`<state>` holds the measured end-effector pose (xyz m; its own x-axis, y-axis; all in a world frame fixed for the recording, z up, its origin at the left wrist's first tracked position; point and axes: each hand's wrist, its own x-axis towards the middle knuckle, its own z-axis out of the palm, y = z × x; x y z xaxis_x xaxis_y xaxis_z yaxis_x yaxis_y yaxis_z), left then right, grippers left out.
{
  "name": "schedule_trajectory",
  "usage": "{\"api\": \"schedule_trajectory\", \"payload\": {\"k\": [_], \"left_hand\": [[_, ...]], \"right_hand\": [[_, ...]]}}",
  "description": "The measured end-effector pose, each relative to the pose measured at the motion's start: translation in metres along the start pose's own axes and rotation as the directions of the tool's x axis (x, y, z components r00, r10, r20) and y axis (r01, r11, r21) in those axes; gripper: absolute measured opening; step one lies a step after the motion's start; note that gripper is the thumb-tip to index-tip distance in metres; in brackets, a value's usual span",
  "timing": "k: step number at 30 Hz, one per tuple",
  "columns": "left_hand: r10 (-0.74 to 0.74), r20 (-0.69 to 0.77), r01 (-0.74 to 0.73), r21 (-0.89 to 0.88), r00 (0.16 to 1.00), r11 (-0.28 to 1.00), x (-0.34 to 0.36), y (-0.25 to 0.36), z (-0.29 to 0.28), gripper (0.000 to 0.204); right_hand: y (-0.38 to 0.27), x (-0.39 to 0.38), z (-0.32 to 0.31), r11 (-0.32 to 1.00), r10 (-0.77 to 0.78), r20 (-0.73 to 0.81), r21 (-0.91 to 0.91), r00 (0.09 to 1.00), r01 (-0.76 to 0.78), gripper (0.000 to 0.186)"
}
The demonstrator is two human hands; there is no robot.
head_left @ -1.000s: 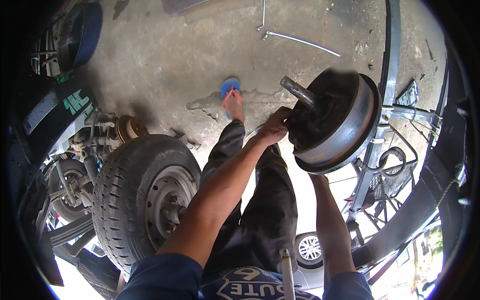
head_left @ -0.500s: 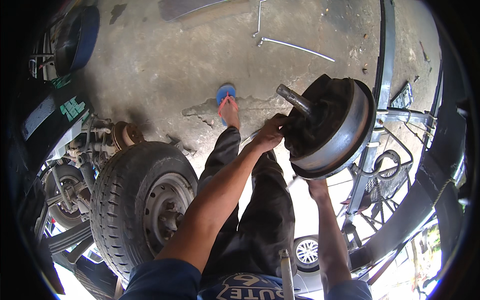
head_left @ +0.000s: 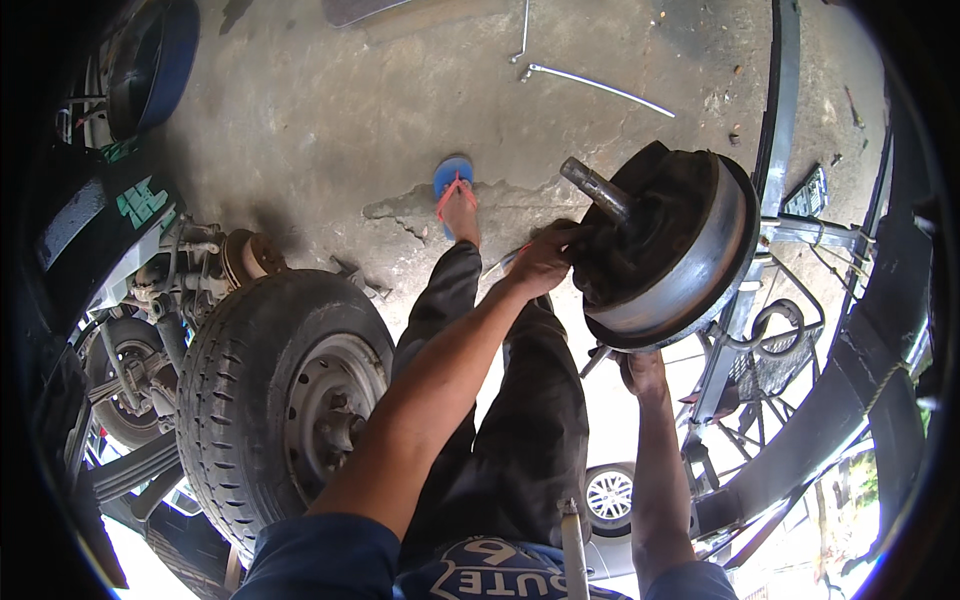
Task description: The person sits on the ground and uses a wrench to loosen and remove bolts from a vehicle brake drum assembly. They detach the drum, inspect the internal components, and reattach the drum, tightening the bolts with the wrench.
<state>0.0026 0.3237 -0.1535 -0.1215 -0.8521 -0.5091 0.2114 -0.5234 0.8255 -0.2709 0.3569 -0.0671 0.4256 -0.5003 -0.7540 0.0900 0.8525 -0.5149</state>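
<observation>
A dark, greasy brake drum (head_left: 680, 265) with a shiny steel outer band stands tilted in front of me at the right. A stout metal shaft (head_left: 600, 190) juts from its back toward the upper left. My left hand (head_left: 545, 258) is closed on the dark near edge of the back, with its fingertips partly hidden. Below the drum, against its lower rim, my right hand (head_left: 642, 372) is curled, its fingers mostly covered. Beside that hand a short dark rod (head_left: 595, 360) sticks out; its kind cannot be made out.
A large tyre on a rusty wheel (head_left: 235, 410) stands at my left, near axle parts (head_left: 250, 258). A long wrench (head_left: 600, 90) and a bent bar (head_left: 522, 30) lie on the concrete floor (head_left: 330, 120). A metal frame (head_left: 780, 130) runs along the right, behind the drum.
The brake drum appears slightly farther right, and both hands have shifted a little with it. The dark rod beside my right hand shows more plainly. Both hands keep their places at the drum.
</observation>
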Motion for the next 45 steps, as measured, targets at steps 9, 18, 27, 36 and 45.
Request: {"api": "schedule_trajectory", "payload": {"k": [9,18,27,36,45], "left_hand": [[0.064,-0.041,-0.063,0.031,0.997,0.998,-0.001,0.003,0.002,0.036],[0.086,-0.03,-0.085,0.024,0.996,0.996,0.004,-0.007,0.002,0.034],[0.082,-0.073,-0.081,0.017,0.994,0.997,0.002,-0.007,0.005,0.034],[0.108,-0.041,-0.106,0.053,0.993,0.993,0.002,-0.011,0.003,0.034],[0.08,-0.032,-0.08,-0.007,0.996,0.997,0.002,-0.005,0.002,0.039]], "right_hand": [[0.024,0.025,-0.004,0.717,-0.274,-0.061,-0.678,0.96,0.162,0.037],[0.009,0.02,0.016,0.532,-0.34,-0.001,-0.825,0.94,0.192,0.034],[-0.001,0.002,0.006,0.96,-0.074,-0.123,-0.278,0.99,0.037,0.035],[-0.016,-0.006,0.009,0.901,0.115,-0.22,-0.388,0.969,-0.195,0.032],[0.01,0.02,0.011,0.587,-0.229,-0.115,-0.809,0.967,0.042,0.028]]}}
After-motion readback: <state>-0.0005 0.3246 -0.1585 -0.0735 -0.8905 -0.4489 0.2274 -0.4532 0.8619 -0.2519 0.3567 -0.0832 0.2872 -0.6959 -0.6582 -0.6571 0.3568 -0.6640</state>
